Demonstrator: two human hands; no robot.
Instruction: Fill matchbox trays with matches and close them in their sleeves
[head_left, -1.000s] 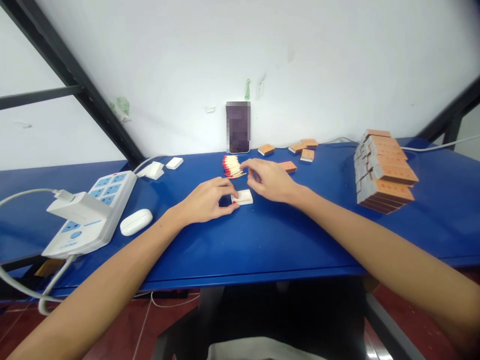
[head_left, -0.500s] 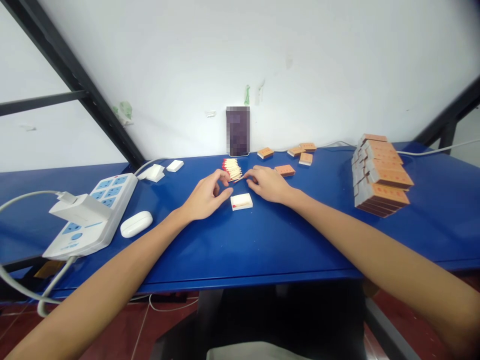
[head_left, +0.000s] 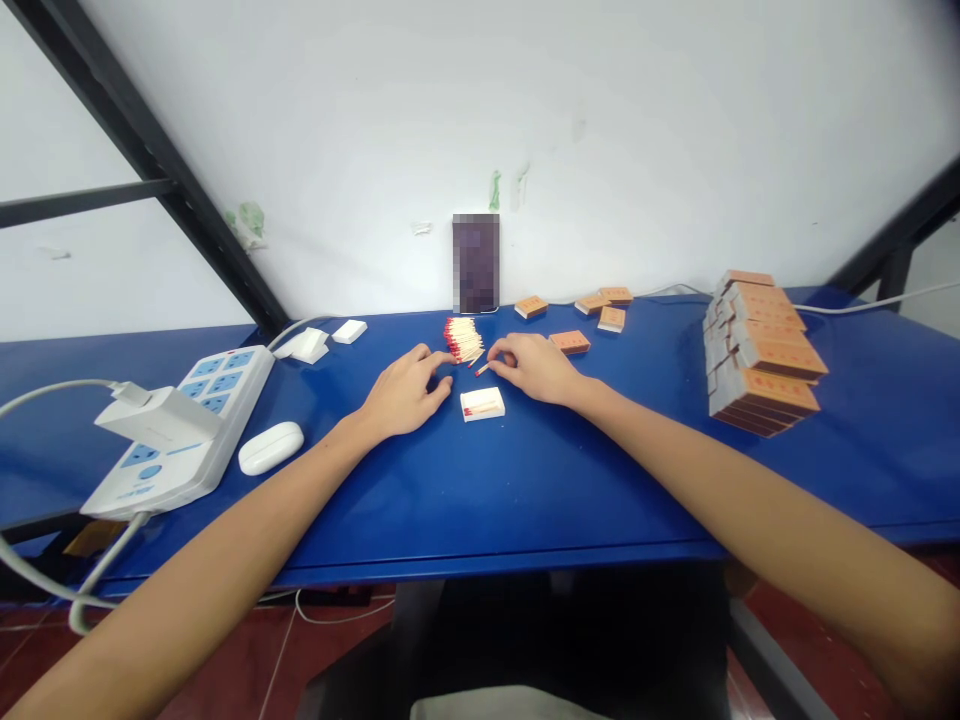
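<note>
A pile of red-tipped matches (head_left: 463, 340) lies on the blue table (head_left: 525, 480) near the back. In front of it sits a small white matchbox tray (head_left: 482, 403) with a few matches inside. My left hand (head_left: 405, 392) rests on the table left of the tray, fingers loosely apart, fingertips near the pile. My right hand (head_left: 534, 366) is right of the pile, its fingers pinching a single match (head_left: 482, 369) that lies just above the tray.
A white power strip (head_left: 180, 425) with plug and cables is at the left, a white earbud case (head_left: 271, 447) beside it. A phone (head_left: 475, 263) leans on the wall. Loose orange matchboxes (head_left: 592, 310) lie behind; a stack of matchboxes (head_left: 761, 350) stands at the right.
My left hand let go of the white tray and moved back toward the match pile. My right hand drew a match out of the pile toward the tray.
</note>
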